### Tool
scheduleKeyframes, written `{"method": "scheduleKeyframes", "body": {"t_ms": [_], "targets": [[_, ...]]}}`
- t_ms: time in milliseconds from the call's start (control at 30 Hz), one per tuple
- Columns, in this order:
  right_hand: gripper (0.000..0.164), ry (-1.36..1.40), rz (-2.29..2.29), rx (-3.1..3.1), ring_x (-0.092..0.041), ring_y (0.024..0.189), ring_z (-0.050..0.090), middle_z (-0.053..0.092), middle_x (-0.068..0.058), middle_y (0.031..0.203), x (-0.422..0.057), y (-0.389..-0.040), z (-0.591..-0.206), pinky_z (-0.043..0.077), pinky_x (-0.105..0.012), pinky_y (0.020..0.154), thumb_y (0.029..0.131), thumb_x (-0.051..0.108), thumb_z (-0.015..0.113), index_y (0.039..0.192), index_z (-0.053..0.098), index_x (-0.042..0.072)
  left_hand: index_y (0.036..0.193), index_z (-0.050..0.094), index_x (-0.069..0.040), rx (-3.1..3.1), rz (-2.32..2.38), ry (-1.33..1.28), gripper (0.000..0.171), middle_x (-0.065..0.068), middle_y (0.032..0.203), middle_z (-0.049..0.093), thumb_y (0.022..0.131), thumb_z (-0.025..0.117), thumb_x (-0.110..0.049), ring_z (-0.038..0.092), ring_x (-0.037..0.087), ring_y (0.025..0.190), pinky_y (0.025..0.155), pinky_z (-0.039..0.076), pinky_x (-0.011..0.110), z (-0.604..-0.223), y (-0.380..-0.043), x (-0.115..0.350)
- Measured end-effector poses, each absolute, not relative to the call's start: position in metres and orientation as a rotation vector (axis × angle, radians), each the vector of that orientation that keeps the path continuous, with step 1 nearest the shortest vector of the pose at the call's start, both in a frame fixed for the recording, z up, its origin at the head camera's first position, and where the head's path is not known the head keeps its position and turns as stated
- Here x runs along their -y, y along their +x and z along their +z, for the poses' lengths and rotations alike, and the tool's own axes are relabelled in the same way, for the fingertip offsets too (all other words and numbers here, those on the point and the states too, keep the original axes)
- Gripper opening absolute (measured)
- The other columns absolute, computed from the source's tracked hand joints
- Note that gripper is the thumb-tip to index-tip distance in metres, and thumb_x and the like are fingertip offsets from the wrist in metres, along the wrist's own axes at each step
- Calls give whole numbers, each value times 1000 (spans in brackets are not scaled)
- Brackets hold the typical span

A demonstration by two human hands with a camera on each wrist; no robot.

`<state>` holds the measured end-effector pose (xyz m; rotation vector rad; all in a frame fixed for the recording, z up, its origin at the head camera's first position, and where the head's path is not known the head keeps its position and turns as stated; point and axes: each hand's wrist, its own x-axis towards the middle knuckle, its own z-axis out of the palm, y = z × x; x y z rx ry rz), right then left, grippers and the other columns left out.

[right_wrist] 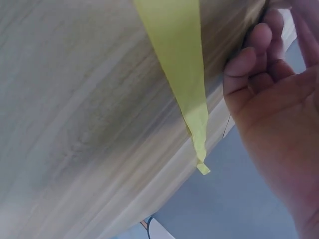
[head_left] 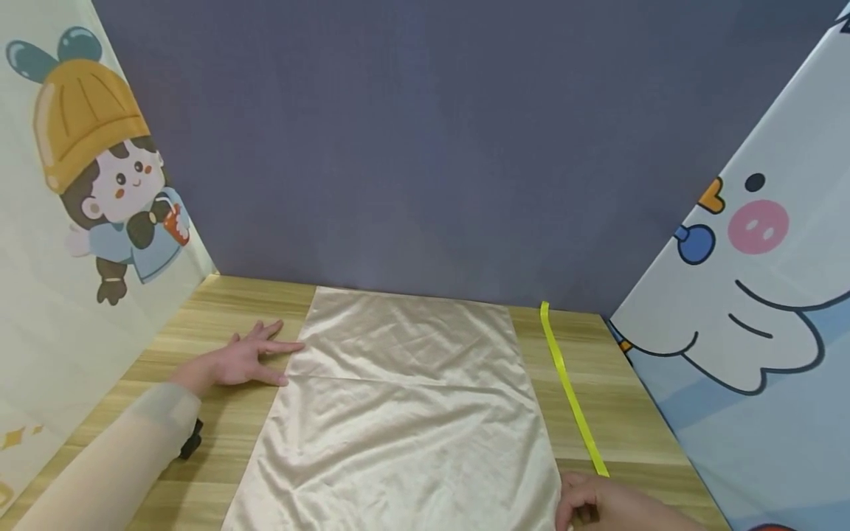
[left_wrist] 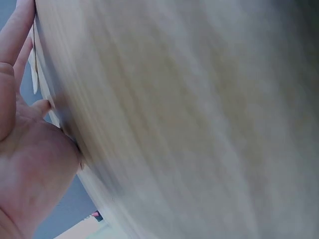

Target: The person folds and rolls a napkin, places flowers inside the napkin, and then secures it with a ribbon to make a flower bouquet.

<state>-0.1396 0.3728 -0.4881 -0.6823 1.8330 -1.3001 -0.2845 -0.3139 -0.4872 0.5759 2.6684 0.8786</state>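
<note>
A shiny champagne-coloured cloth (head_left: 412,442) lies on the wooden table, with a straight crease or fold line running across it. At its left border, my left hand (head_left: 249,358) rests with fingers spread, index fingertip and thumb tip right at the fabric's edge. The left wrist view shows that palm (left_wrist: 35,164) beside the wood surface. My right hand (head_left: 584,501) is low on the cloth's right edge, its fingers curled and pinching the border. In the right wrist view the curled fingers (right_wrist: 256,50) show, while the pinch itself is mostly hidden.
A yellow ribbon (head_left: 567,383) lies along the table right of the cloth, its near end by my right hand. A dark grey panel (head_left: 412,147) stands behind the table (head_left: 637,413). Cartoon-printed panels (head_left: 40,295) flank both sides.
</note>
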Motion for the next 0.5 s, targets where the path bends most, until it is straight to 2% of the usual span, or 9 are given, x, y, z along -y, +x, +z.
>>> {"method": "scheduleKeyframes", "body": {"t_ms": [100, 200, 300, 400, 500], "targets": [[14, -731, -1318, -1864, -4, 88, 65, 71, -4, 106, -372, -142, -481, 57, -24, 75, 107, 4, 67, 116, 77, 4, 159, 61, -24, -2674, 867, 578, 75, 36, 179, 2, 92, 86, -49, -15, 69, 159, 114, -14, 91, -487, -286, 313], [17, -846, -1329, -1941, -11, 83, 67, 70, -12, 100, -367, -148, -469, 60, -27, 75, 106, 1, 67, 118, 78, 7, 159, 60, -23, -2684, 861, 588, 76, 37, 179, 2, 92, 86, -49, -14, 69, 159, 114, -14, 91, -487, -287, 313], [17, -912, -1309, -2046, -12, 80, 63, 69, -14, 98, -360, -158, -456, 58, -28, 70, 106, 2, 68, 117, 78, 10, 159, 60, -25, -2692, 850, 587, 75, 36, 179, 2, 93, 86, -50, -13, 69, 159, 114, -14, 91, -488, -286, 314], [15, -878, -1284, -2101, -2, 72, 56, 66, -14, 88, -355, -169, -445, 53, -27, 61, 107, 5, 68, 116, 78, 11, 159, 60, -26, -2692, 841, 580, 75, 36, 179, 2, 93, 85, -50, -14, 68, 160, 114, -14, 91, -489, -286, 314], [14, -825, -1291, -2110, -1, 70, 59, 69, -14, 85, -352, -178, -439, 56, -30, 58, 108, 4, 66, 117, 76, 9, 159, 61, -25, -2688, 850, 580, 75, 36, 179, 2, 93, 86, -50, -13, 69, 160, 114, -14, 91, -490, -286, 314]]}}
